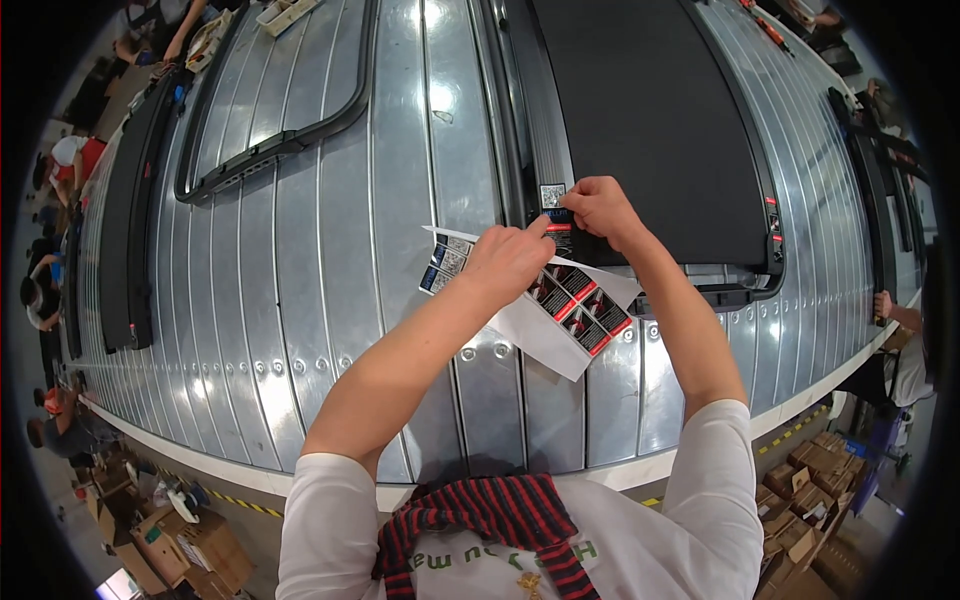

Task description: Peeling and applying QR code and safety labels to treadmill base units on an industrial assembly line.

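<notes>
A: We've got a small label with a square code pattern, sitting at the near left corner of the big black treadmill deck, and the right hand is pinched right onto it, fingertips closed on its edge.

B: And just below it we see the left hand, fingers curled, gripping a white backing sheet that carries rows of red, black and blue stickers. That sheet hangs off the deck's near edge, over the metal.

A: So we have both hands close together, nearly touching, the sheet tucked under them.

B: Moving outward, the deck lies on a wide conveyor of ribbed silver slats. To our left there's a black looped frame resting on those slats, well apart from the hands.

A: Farther left, a long black part lies along the belt's edge, with other workers beside it.

B: And down below the conveyor's near rim, cardboard boxes on the floor to the right.
</notes>
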{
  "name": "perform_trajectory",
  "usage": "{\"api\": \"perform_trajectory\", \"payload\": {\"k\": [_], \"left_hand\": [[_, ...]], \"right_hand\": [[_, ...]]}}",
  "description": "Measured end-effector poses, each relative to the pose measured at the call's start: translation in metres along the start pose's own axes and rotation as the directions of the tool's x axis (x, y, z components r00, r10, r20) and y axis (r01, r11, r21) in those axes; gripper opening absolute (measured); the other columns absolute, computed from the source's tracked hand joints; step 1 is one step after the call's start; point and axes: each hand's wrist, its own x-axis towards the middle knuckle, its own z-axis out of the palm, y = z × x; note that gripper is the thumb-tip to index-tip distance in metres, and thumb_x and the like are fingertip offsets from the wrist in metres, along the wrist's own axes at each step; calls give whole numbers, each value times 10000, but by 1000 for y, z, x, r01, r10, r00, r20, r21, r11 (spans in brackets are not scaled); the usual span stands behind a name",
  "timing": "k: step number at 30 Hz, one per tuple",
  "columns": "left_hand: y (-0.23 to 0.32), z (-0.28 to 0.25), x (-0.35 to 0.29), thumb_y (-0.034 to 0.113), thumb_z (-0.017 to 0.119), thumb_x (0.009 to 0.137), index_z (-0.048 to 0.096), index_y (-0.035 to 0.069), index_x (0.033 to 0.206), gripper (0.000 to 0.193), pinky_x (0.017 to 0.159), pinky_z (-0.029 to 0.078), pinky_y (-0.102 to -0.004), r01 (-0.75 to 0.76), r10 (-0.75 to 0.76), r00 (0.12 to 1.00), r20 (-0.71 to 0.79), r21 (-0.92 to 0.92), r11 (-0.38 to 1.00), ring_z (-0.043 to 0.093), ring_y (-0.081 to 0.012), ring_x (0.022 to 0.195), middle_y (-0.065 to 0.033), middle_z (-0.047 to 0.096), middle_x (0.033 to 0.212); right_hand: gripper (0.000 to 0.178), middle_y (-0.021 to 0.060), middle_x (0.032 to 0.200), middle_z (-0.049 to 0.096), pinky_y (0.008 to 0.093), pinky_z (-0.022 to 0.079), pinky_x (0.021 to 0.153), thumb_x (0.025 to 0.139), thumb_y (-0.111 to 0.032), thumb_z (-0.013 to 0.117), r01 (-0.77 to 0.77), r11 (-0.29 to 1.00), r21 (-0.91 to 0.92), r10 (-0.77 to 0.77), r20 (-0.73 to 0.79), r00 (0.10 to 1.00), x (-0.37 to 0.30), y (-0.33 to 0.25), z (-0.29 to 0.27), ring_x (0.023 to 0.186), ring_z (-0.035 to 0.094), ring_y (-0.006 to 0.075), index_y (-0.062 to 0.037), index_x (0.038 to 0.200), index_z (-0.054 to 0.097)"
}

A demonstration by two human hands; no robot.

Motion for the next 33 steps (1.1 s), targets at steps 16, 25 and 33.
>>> {"api": "perform_trajectory", "payload": {"k": [16,25,33], "left_hand": [[15,10,2,83,520,692,607,56,717,95,636,487,-371,97,-112,991,74,185,978,605,-256,756,-104,496,1110],[14,11,1,89,525,676,616,60,708,100,637,488,-361,94,-104,994,40,210,973,607,-252,746,-127,478,1154],[13,8,-1,72,529,663,616,51,691,94,629,489,-364,83,-89,996,26,177,981,606,-260,729,-133,473,1161]], "right_hand": [[174,124,699,605,381,453,603,701,-221,586,262,773,-578,-480,-262,837,-8,20,20,675,583,297,-51,731,598],[194,120,707,613,368,462,627,687,-241,593,201,811,-550,-406,-283,869,-4,12,16,693,593,284,-53,724,625],[192,126,726,616,363,468,657,664,-236,599,107,815,-569,-334,-310,890,-2,5,17,725,594,286,-58,724,638]]}}
